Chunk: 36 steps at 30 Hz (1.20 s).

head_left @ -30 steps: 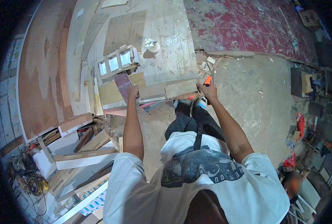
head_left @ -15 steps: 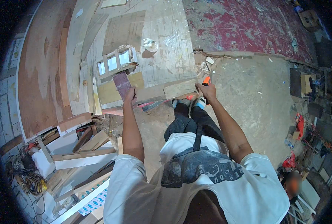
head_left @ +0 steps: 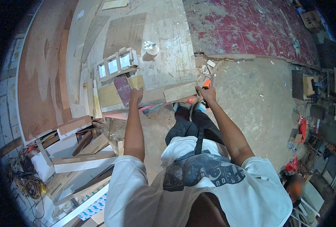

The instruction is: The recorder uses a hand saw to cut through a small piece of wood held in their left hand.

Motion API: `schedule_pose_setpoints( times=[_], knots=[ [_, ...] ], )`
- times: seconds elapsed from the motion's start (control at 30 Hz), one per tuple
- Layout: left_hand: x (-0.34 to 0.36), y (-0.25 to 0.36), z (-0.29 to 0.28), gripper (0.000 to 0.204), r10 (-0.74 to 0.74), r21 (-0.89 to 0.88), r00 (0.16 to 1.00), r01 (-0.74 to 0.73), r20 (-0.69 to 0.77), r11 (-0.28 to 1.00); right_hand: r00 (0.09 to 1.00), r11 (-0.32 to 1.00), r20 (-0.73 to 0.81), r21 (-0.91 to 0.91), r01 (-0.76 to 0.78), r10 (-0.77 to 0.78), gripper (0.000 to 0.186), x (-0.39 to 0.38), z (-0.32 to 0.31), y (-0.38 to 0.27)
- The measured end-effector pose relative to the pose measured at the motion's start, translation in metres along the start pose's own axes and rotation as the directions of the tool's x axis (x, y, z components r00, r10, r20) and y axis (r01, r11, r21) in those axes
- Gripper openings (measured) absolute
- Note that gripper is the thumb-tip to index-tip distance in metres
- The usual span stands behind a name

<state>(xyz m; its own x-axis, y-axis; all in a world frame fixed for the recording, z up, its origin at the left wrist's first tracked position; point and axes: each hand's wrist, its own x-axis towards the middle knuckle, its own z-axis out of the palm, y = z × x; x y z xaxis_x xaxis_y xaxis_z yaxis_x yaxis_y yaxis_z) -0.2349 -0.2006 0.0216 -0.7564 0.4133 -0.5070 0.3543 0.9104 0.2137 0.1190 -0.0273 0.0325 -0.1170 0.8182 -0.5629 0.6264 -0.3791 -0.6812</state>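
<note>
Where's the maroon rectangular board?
In the head view, left of centre, the maroon board is just left of the left hand, below the three-opening pale wooden frame.

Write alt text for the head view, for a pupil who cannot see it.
A person's right hand holds an orange-and-black tool at the end of a short pale plank. The left hand is beside a maroon slab near a wooden worktop's edge, with a three-opening wooden frame beyond.
</note>
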Motion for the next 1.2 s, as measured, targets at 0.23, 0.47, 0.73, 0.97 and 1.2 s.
schedule_pose_setpoints(
  times=[0.23, 0.47, 0.73, 0.97, 1.2],
  knots=[
    [-0.006, 0.025, -0.014, 0.056, -0.039, -0.053, 0.999, 0.037, -0.032, 0.998, 0.996, 0.996, 0.033, -0.038, -0.08, 0.082, 0.051, -0.005, -0.002, -0.009],
    [0.015, 0.023, -0.006, 0.06, -0.154, -0.113, 0.984, 0.143, -0.088, 0.983, 0.992, 0.994, 0.06, -0.028, -0.11, 0.111, 0.051, -0.015, -0.006, -0.024],
    [0.006, 0.012, -0.013, 0.046, 0.203, -0.072, 0.977, -0.207, -0.062, 0.976, 0.994, 0.992, 0.0, -0.06, -0.112, 0.112, 0.054, -0.009, -0.006, -0.017],
    [-0.005, 0.013, -0.022, 0.046, 0.228, -0.037, 0.973, -0.228, 0.015, 0.973, 0.998, 0.997, 0.009, -0.046, -0.058, 0.058, 0.054, -0.006, -0.002, -0.01],
    [-0.041, 0.046, -0.039, 0.065, 0.446, 0.191, 0.878, -0.475, 0.177, 0.859, 0.995, 0.994, -0.031, -0.056, -0.097, 0.096, 0.053, -0.005, -0.002, -0.003]
  ],
)
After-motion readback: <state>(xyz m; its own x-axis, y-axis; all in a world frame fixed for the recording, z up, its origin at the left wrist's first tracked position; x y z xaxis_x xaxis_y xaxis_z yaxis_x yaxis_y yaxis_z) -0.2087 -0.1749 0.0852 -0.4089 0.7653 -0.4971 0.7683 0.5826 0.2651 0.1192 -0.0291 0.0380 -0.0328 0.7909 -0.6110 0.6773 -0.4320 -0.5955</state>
